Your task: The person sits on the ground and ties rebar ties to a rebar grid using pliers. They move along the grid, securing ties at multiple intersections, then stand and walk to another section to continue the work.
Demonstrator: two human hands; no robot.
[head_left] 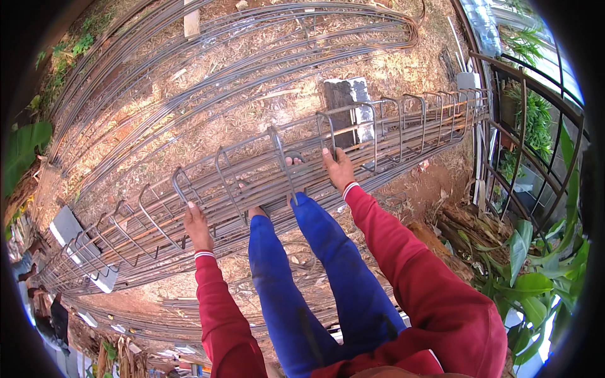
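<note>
A long rebar cage (252, 186) of rust-brown steel bars with several rectangular stirrups (226, 176) stretches across in front of me, from lower left to upper right. My left hand (198, 228) is closed on its near side, close to a stirrup; its fingertips are partly hidden. Farther right, my right hand (340, 169) grips a bar of the cage beside another stirrup, thumb up. My feet show partly through the bars. More loose steel bars lie along and beneath the cage.
Bent bundles of steel rods (208, 88) cover the straw-strewn ground beyond. A grey block (68, 225) sits at the cage's left part, and a dark-and-white block (359, 94) behind its right part. A metal gate frame (520, 120) and leafy plants (526, 290) stand at right.
</note>
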